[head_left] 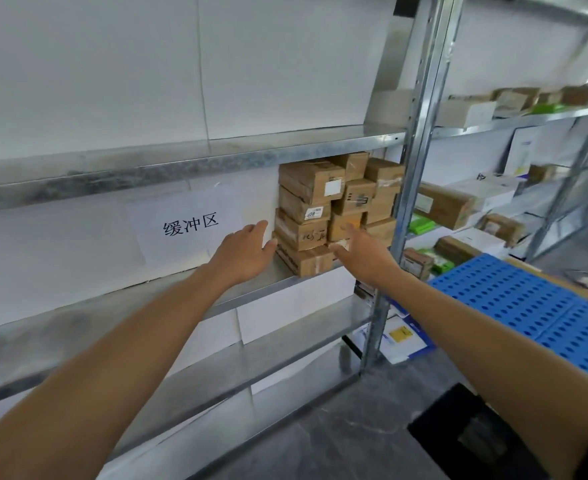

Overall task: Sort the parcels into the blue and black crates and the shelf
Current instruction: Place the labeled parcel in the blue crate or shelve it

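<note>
Several brown cardboard parcels (323,202) are stacked at the right end of a metal shelf (154,303). My left hand (246,249) reaches to the stack's left side, fingers apart, thumb touching the lowest box (308,261). My right hand (362,251) stretches toward the stack's front, fingers spread, holding nothing. A blue perforated crate (528,299) lies at the right under my right forearm. A black crate (472,434) sits on the floor at the lower right.
A paper sign (188,225) with black characters hangs on the white wall behind the shelf. An upright steel post (414,161) stands right of the stack. A second rack (514,119) at the right holds more boxes. Grey floor lies below.
</note>
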